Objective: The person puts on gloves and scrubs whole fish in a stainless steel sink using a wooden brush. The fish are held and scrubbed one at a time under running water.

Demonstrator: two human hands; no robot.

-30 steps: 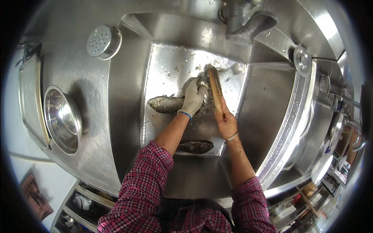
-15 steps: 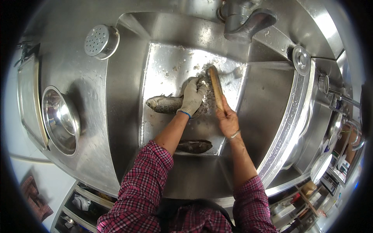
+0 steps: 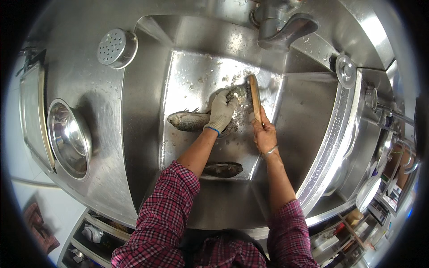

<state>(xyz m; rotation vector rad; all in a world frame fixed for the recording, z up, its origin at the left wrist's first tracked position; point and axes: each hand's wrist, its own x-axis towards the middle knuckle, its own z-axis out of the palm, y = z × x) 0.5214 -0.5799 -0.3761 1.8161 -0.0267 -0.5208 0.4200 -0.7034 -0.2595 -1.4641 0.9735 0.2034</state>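
Observation:
My left hand [image 3: 221, 111], in a pale knit glove with a blue cuff edge, grips a fish in the middle of the sink [image 3: 210, 207]. A second fish [image 3: 183, 120], its head pointing left, lies by that wrist; the glove hides how the fish bodies overlap. My bare right hand [image 3: 265, 136] is wrapped round the handle of a wooden brush [image 3: 255, 96]. The brush's dark bristles face left, beside the tail end of the held fish. Nearer me, another dark fish [image 3: 223, 169] lies partly behind my left forearm. Loose scales [image 3: 190, 85] dot the sink floor.
A faucet [image 3: 288, 33] juts over the sink's back right. Left on the counter are a perforated metal strainer cup [image 3: 117, 48], a steel bowl [image 3: 70, 138] and a tray [image 3: 35, 111]. A round drain lid [image 3: 346, 70] lies at the right edge, near a second basin.
My right hand and the brush have moved a little to the right, away from the held fish. My left hand stays nearly in place on it.

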